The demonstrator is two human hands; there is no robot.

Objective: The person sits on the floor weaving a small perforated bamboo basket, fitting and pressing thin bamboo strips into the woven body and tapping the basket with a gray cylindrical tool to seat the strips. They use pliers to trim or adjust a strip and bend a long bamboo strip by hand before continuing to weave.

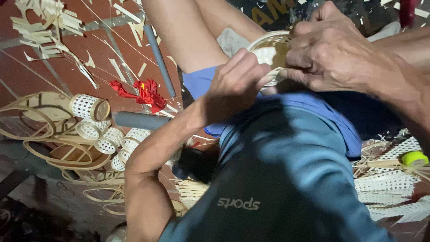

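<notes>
The small woven basket (271, 54) sits in the lap, far right. The left hand (237, 78) pinches its near rim; the right hand (329, 51) clasps the far side. Keep the rim steady. Finished rings (92, 107) lie left on the floor.

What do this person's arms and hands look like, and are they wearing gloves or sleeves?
Both arms are bare from what shows: no sleeves, no gloves. The left hand and right hand carry no rings, watch or wristbands that can be seen. The hands look veined and sinewy. The person wears a blue-grey shirt and blue shorts.
</notes>
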